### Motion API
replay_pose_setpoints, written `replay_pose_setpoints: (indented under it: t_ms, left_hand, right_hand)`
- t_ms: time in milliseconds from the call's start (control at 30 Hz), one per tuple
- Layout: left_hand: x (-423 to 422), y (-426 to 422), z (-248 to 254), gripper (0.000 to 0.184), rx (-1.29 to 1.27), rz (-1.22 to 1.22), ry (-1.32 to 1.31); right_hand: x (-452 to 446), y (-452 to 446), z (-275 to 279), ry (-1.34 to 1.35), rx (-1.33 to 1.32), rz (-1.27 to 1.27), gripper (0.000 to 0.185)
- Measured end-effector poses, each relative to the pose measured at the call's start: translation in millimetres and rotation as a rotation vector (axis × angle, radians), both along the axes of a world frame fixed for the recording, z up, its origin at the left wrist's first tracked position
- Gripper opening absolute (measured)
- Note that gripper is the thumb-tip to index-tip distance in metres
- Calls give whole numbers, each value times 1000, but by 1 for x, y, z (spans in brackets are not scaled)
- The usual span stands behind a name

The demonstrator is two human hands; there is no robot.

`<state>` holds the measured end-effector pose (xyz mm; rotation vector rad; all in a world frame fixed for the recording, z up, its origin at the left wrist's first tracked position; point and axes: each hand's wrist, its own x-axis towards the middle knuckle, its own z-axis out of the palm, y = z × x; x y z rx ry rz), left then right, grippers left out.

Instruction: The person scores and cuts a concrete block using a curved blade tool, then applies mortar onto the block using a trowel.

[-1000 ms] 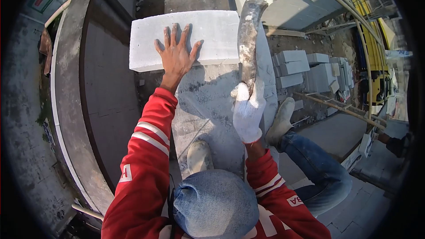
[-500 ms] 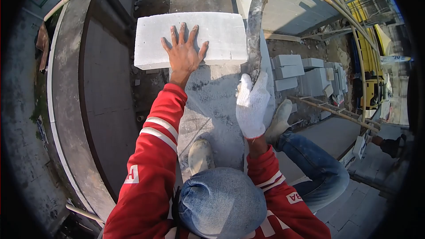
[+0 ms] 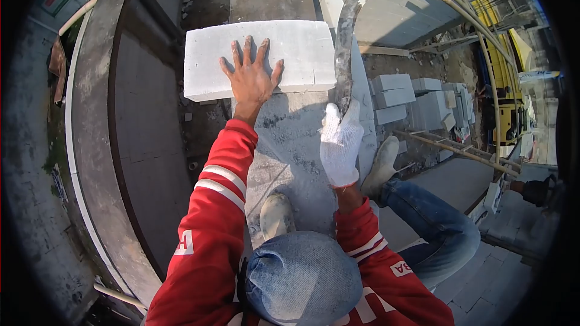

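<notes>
A white, light-looking building block (image 3: 208,54) lies crosswise on top of a grey wall (image 3: 296,151). My bare left hand (image 3: 251,81) presses flat on the block with its fingers spread. A short dark line marks the block near its right end. My right hand (image 3: 340,145), in a white knitted glove, is closed at the near end of a long, dusty, dark grey saw (image 3: 345,42). The saw's blade runs away from me along the block's right end and looks curved in this wide view. The glove hides its handle.
My boots (image 3: 277,214) rest on and beside the wall. Several white blocks (image 3: 393,93) are stacked on the ground at right, near a bamboo ladder (image 3: 453,148). A yellow vehicle (image 3: 510,102) stands farther right. A dark-edged wall (image 3: 96,84) runs along the left.
My gloved right hand and the saw have shifted slightly to the left in view. My left hand stays spread on the block, which sits a little lower in view.
</notes>
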<state>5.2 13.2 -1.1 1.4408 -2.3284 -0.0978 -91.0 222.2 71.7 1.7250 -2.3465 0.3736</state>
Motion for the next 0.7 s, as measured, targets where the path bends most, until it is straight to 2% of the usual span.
replay_pose_setpoints:
  t_ms: [67, 167, 200, 267, 300, 367, 400, 467, 500, 533, 600, 633, 700]
  left_hand:
    - [-1, 0, 4, 64, 13, 10, -2]
    - [-1, 0, 1, 64, 14, 7, 0]
    - [-1, 0, 1, 64, 12, 7, 2]
    - [0, 0, 2, 63, 15, 3, 2]
    - [1, 2, 4, 63, 3, 6, 9]
    - [0, 1, 5, 63, 35, 11, 7]
    - [-2, -6, 7, 63, 29, 20, 10]
    - [0, 2, 3, 63, 9, 7, 31]
    - [0, 2, 5, 63, 24, 6, 11]
    - [0, 3, 4, 63, 25, 4, 10]
    - [-1, 1, 4, 63, 34, 14, -5]
    - [-1, 1, 3, 63, 34, 11, -7]
    - [-1, 1, 4, 63, 29, 9, -4]
  right_hand:
    - [1, -17, 36, -631, -408, -215, 32]
    - [1, -25, 32, -604, -501, -163, 33]
    - [2, -23, 10, -602, -503, -161, 33]
    - [6, -17, -47, -450, -86, -213, 30]
    - [8, -18, -42, -444, -98, -207, 30]
    - [8, -27, -35, -688, 249, -461, 21]
    - [3, -31, -30, -684, 246, -450, 21]
    - [-4, -22, -12, -56, 0, 0, 19]
    - [1, -37, 26, -604, -20, -226, 22]
    - [-2, -43, 43, -605, -19, -228, 22]
    - [-10, -53, 62, -214, -443, -16, 25]
    - [-9, -59, 64, -215, -444, -20, 25]
    - [0, -68, 66, -528, -580, -133, 22]
